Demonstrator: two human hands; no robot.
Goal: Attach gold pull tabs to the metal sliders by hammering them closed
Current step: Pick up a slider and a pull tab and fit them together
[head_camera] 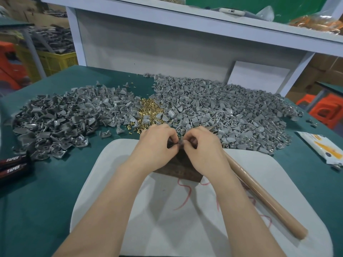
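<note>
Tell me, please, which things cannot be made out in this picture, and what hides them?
- Head view: the small piece pinched between left hand and right hand is covered by fingers; what it is, cannot tell.
- Head view: wooden handle, far end hidden behind the right hand.
- Head view: dark block, mostly under both wrists.
- Head view: black TAPER items, cut by the left edge.
- Head view: gold pieces, too small for shape.

Tabs [148,113]: small gold bits in a loose pile beyond the block [178,167].
Sliders [213,108]: grey metal, two broad heaps beyond the block, left and right.
Held piece [179,143]: small, mostly hidden, pinched by left hand [157,143] and right hand [202,147] over the block.
Hammer [259,197]: tan handle lying just right of the block.
</note>
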